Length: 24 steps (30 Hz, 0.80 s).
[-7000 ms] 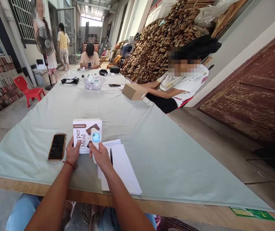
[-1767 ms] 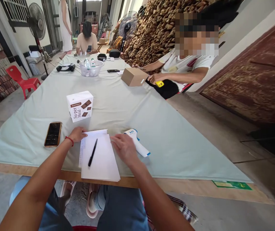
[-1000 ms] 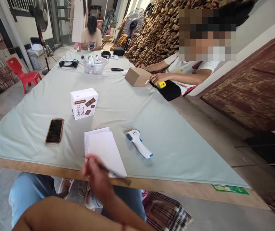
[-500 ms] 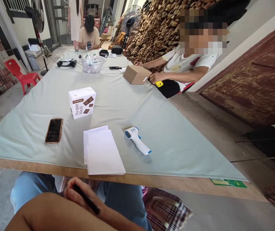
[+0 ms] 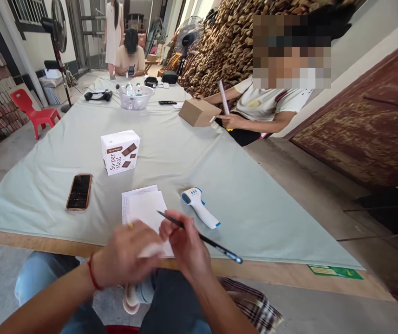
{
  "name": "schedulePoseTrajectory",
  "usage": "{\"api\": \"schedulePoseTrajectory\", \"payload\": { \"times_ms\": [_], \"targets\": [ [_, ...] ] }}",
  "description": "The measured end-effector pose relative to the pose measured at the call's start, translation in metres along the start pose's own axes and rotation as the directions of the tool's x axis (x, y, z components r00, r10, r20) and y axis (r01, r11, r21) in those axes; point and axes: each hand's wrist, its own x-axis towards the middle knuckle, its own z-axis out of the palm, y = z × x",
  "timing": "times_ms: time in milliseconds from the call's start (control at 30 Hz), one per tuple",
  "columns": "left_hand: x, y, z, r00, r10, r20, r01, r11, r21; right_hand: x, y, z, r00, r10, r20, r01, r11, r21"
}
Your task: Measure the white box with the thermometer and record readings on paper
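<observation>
My right hand [image 5: 188,243] is closed around a dark pencil [image 5: 221,249], its sharp tip pointing up and left over the sheets of paper [image 5: 145,202]. Beside it, my left hand [image 5: 129,253], with a red cord at the wrist, is smeared by motion. A small white thing [image 5: 152,250] shows at its fingers, too blurred to name. Both hands are above the table's near edge, partly covering the paper. Just right of the paper lies a white and blue infrared thermometer [image 5: 200,208].
On the cloth-covered table [image 5: 254,218] are a phone [image 5: 79,192], a white snack box [image 5: 121,153] and a clear basin with bottles [image 5: 136,99]. At the right edge, a co-worker [image 5: 271,109] holds a white strip beside a cardboard box [image 5: 199,112].
Both my hands have risen from my lap to above the paper, the right one with the pencil. The white thing now shows at my left fingers. The co-worker has raised a white strip.
</observation>
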Motion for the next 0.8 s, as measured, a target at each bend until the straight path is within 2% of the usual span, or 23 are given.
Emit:
{"api": "schedulePoseTrajectory", "payload": {
  "times_ms": [100, 133, 200, 267, 367, 500, 600, 700, 800],
  "targets": [
    [0.013, -0.087, 0.022, 0.973, -0.220, 0.064, 0.213, 0.972, 0.097, 0.030, 0.002, -0.009, 0.985, -0.144, -0.096, 0.136, 0.987, -0.091],
    [0.010, -0.107, 0.034, 0.962, -0.253, 0.103, 0.238, 0.961, 0.142, 0.037, 0.005, -0.010, 0.981, -0.162, -0.107, 0.152, 0.983, -0.100],
    [-0.001, -0.128, 0.058, 0.931, -0.299, 0.209, 0.255, 0.943, 0.214, 0.046, 0.013, -0.009, 0.978, -0.173, -0.118, 0.161, 0.982, -0.100],
    [-0.011, -0.132, 0.076, 0.911, -0.304, 0.278, 0.240, 0.940, 0.242, 0.055, 0.020, -0.006, 0.980, -0.154, -0.124, 0.142, 0.984, -0.104],
    [-0.014, -0.127, 0.089, 0.900, -0.324, 0.291, 0.250, 0.932, 0.263, 0.069, 0.028, -0.002, 0.988, -0.103, -0.115, 0.089, 0.988, -0.122],
    [0.002, -0.131, 0.086, 0.906, -0.346, 0.243, 0.290, 0.927, 0.240, 0.089, 0.041, 0.002, 0.997, -0.020, -0.075, 0.006, 0.982, -0.190],
    [0.014, -0.144, 0.080, 0.918, -0.351, 0.183, 0.318, 0.929, 0.189, 0.097, 0.054, 0.002, 0.998, 0.033, -0.059, -0.052, 0.932, -0.357],
    [0.021, -0.155, 0.079, 0.920, -0.368, 0.136, 0.350, 0.926, 0.142, 0.097, 0.068, 0.000, 0.997, 0.006, -0.082, -0.047, 0.855, -0.516],
    [0.020, -0.161, 0.082, 0.925, -0.370, 0.087, 0.363, 0.928, 0.088, 0.093, 0.078, -0.004, 0.992, -0.102, -0.068, 0.042, 0.806, -0.590]
  ]
}}
